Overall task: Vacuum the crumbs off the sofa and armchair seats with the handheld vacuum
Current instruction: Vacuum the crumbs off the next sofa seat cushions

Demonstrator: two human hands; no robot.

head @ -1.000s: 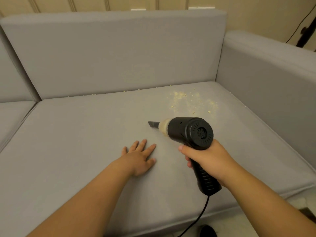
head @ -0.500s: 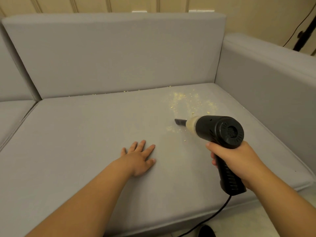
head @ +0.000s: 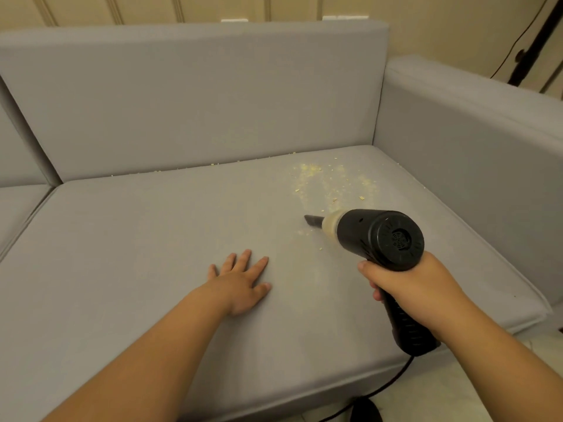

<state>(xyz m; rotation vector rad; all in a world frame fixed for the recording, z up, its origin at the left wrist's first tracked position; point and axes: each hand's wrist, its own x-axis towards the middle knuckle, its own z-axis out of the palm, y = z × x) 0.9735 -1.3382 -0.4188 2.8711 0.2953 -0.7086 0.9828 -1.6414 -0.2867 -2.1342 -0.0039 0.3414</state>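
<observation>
My right hand [head: 417,287] grips the handle of a black handheld vacuum [head: 377,236]. Its dark narrow nozzle points left and low over the grey sofa seat [head: 137,239]. Pale yellow crumbs [head: 329,181] lie scattered on the seat just beyond the nozzle, toward the back right corner, with a few specks right under the nozzle tip. More crumbs line the crease below the backrest [head: 195,95]. My left hand [head: 243,281] rests flat on the seat, fingers spread, left of the vacuum.
The sofa's right armrest [head: 475,141] rises close beside the crumbs. A second seat cushion [head: 18,205] adjoins on the left. The vacuum's black cord [head: 396,379] hangs down to the pale floor in front of the sofa. A black stand and cable stand at the far right.
My right hand swept the vacuum to the right across the seat, bringing the nozzle near the crumb patch, then eased slightly back left. My left hand stayed put.
</observation>
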